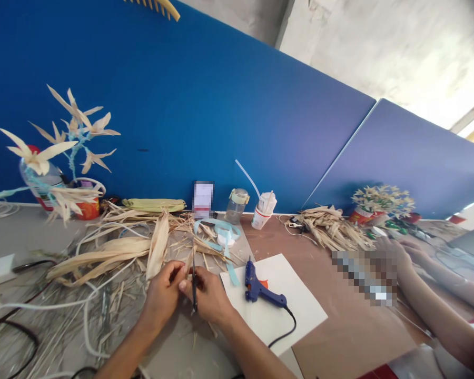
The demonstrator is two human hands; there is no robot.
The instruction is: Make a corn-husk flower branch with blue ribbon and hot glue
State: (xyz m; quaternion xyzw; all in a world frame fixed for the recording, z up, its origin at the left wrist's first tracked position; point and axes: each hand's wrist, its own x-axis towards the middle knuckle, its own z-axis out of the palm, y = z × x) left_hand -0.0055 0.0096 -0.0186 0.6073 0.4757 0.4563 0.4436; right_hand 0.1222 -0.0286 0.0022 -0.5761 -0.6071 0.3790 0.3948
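Observation:
My left hand (pixel 164 289) is closed in a pinch on a small strip of dried corn husk (pixel 188 261). Right beside it, my right hand (pixel 211 296) grips dark scissors (pixel 194 273), their blades pointing up and away from me along the strip. The two hands nearly touch over the grey table. Just beyond them lie long dried corn husks (pixel 158 245). A blue hot glue gun (pixel 256 287) rests on a white sheet (pixel 300 310) to the right of my right hand, near a pale blue ribbon (pixel 231 273).
Husk flowers (pixel 79 123) stand at left in a red cup (pixel 88 208). A clear bottle (pixel 236 205) and a paper cup (pixel 262 217) stand by the blue partition (pixel 205 121). White cables (pixel 43 305) cross the left side. Another person's arms (pixel 434 300) reach in at right.

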